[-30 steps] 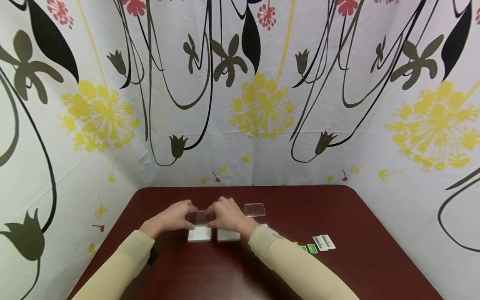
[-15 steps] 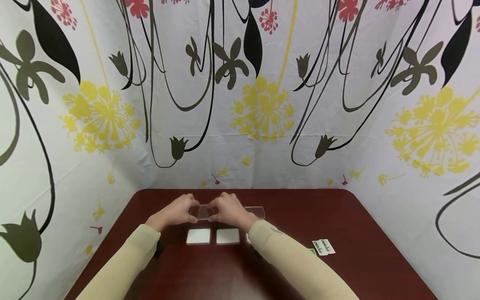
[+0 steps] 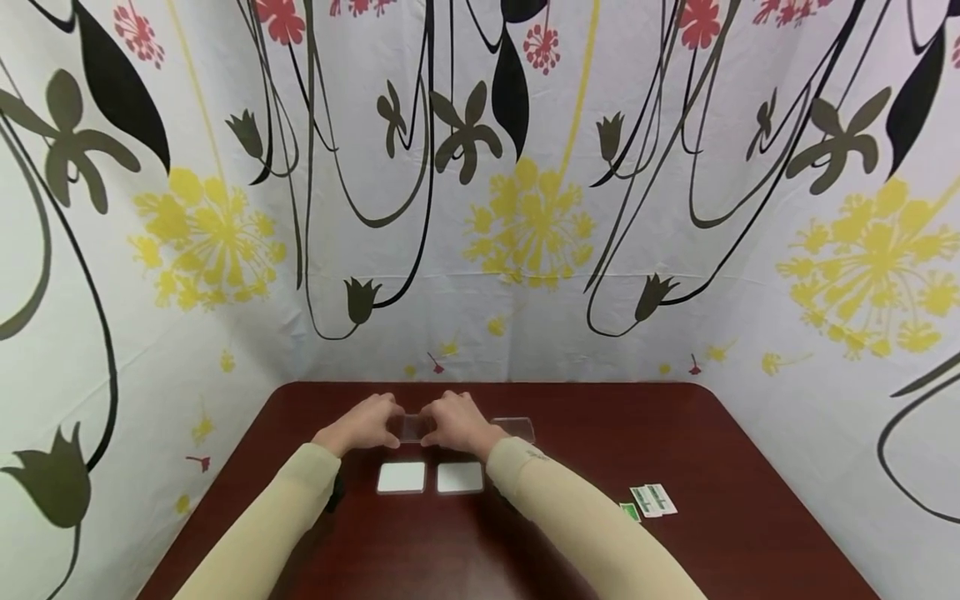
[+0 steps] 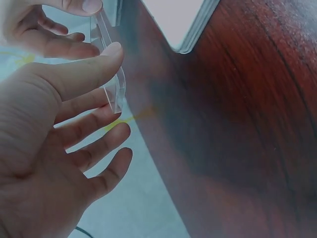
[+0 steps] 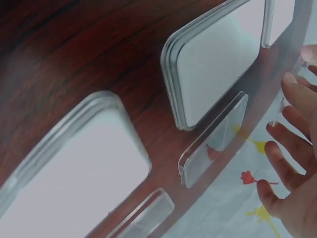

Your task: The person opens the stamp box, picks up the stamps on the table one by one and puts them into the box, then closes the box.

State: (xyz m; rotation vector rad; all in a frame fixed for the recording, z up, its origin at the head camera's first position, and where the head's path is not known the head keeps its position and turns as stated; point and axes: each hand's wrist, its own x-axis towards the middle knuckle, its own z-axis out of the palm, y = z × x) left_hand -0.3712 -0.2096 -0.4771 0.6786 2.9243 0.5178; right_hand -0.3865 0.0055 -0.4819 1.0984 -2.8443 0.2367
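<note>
Both hands hold one thin clear plastic lid (image 3: 411, 427) near the back of the table. My left hand (image 3: 367, 423) pinches its left end between thumb and fingers; the other fingers spread below in the left wrist view. My right hand (image 3: 454, 423) pinches the opposite end, its lower fingers spread in the right wrist view. In front of the hands lie two flat clear cases with white faces, a left case (image 3: 401, 477) and a middle case (image 3: 460, 477). A third white-faced case (image 5: 74, 173) shows in the right wrist view; my right sleeve covers it in the head view.
Another clear lid (image 3: 514, 429) lies to the right of my right hand; one more lid (image 5: 148, 218) shows in the right wrist view. Small white-and-green cards (image 3: 654, 500) and a green card (image 3: 630, 511) lie at the right. Patterned cloth (image 3: 480, 317) hangs behind the table.
The hands have carried the clear lid back from over the left case to behind the row of cases, uncovering the left and middle cases. The view has shifted slightly.
</note>
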